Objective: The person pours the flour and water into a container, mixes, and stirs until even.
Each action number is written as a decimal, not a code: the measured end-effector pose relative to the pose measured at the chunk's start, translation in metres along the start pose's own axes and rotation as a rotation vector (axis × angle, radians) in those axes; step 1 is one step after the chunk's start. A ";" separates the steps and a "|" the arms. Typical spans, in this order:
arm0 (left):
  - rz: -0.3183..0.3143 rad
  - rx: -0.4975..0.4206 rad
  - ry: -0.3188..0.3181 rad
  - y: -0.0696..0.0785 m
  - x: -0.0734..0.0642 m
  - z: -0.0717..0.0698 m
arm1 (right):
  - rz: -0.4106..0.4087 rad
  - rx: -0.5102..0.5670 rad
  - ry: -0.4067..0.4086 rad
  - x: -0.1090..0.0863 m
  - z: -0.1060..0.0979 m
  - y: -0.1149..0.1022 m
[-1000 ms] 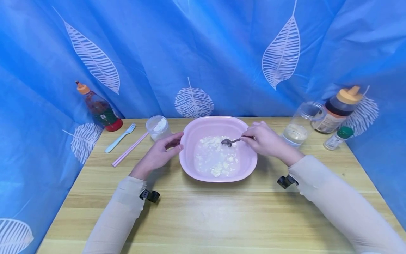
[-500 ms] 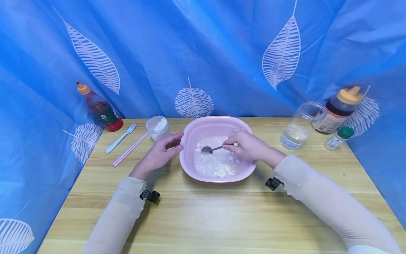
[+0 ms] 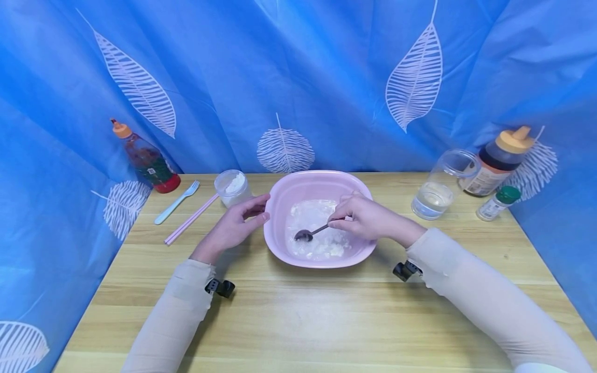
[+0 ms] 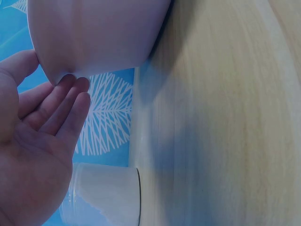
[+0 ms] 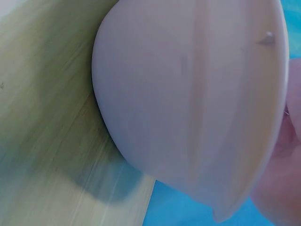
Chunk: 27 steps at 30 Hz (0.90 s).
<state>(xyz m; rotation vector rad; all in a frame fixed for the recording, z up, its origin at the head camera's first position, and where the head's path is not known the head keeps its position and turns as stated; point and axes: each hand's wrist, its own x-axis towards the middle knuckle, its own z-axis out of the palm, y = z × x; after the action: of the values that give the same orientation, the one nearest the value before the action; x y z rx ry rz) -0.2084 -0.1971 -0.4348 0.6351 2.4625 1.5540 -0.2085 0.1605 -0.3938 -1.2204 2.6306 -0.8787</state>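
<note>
A pink plastic basin stands on the table, with wet white powder spread over its floor. My right hand pinches the handle of a small metal spoon, whose bowl lies in the white mixture at the left part of the basin. The basin wall hides most of that hand in the right wrist view. My left hand holds the basin's left rim between thumb and fingers. The left wrist view shows the fingers bent against the outside, just under the rim.
Behind my left hand stands a clear tub of white powder. Pink chopsticks, a light-blue fork and a red sauce bottle are further left. At right are a clear cup of liquid, a dark sauce bottle and a green-capped shaker.
My right hand has moved the spoon leftward and then nearer to me through the mixture. The powder looks wetter, with fewer dry clumps. My left hand has stayed at the rim.
</note>
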 end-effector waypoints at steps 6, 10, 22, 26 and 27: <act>-0.009 0.004 0.002 0.001 0.000 0.000 | 0.029 -0.044 0.052 0.005 0.004 0.002; -0.022 0.006 0.005 0.001 -0.001 0.000 | 0.109 -0.066 0.096 0.008 0.003 0.002; -0.025 0.026 0.005 0.002 0.000 0.000 | 0.251 -0.098 0.128 0.012 -0.004 0.006; -0.027 0.024 0.002 0.002 0.000 0.000 | 0.219 -0.042 0.080 0.016 -0.001 0.003; -0.025 0.023 0.001 0.002 0.000 0.000 | 0.206 -0.035 0.066 0.017 0.001 0.002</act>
<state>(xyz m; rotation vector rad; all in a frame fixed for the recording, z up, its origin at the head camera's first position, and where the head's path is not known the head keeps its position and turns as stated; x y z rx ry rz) -0.2080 -0.1969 -0.4333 0.6051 2.4830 1.5199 -0.2205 0.1489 -0.3935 -0.9198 2.7714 -0.8528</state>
